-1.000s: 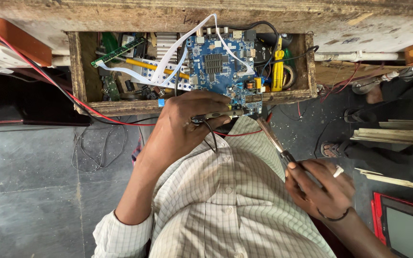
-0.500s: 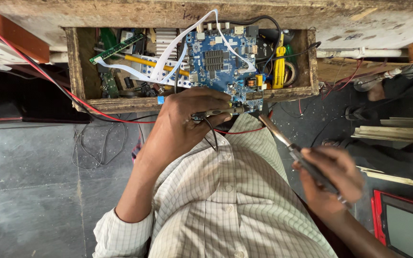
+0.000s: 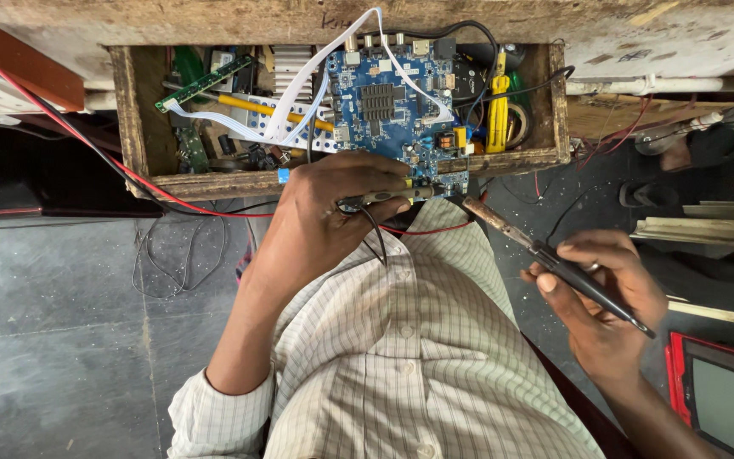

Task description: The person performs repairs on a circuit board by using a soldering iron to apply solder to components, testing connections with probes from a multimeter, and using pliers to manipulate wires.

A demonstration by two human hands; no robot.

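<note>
Far left of the grips: red wire [image 3: 87,144] trailing down across the wooden box [image 3: 129,119] and on toward the left wrist. White ribbon cables [image 3: 299,89] lying beyond the left knuckles, inside the box.

Left hand [image 3: 333,212]: fingers curled, thumb and forefinger pressed together on a thin probe [image 3: 384,197], black lead [image 3: 375,234] dropping from the pinch over the shirt. Same spot as half a second ago, no shift worth noting. Probe tip pointing right, at the near edge of the blue circuit board [image 3: 384,110]; contact likely, too small to confirm. Board itself just beyond the fingertips, leaning in the box, heat sink at its middle.

Yellow-handled tool [image 3: 499,102] upright past the board, well beyond either grip.

Right hand [image 3: 601,310]: closed around the dark handle of a soldering iron [image 3: 554,259], thumb on top, fingers wrapped beneath. Change here: sits higher and nearer the box than a second ago, shaft slanting up-left from the grip. Tip now just beside the board's near right corner and close to the probe tip; touching or not, cannot tell. Reads as both tools converging on one point of the board edge.

Right of that wrist, low: red-framed screen [image 3: 724,399], untouched.
</note>
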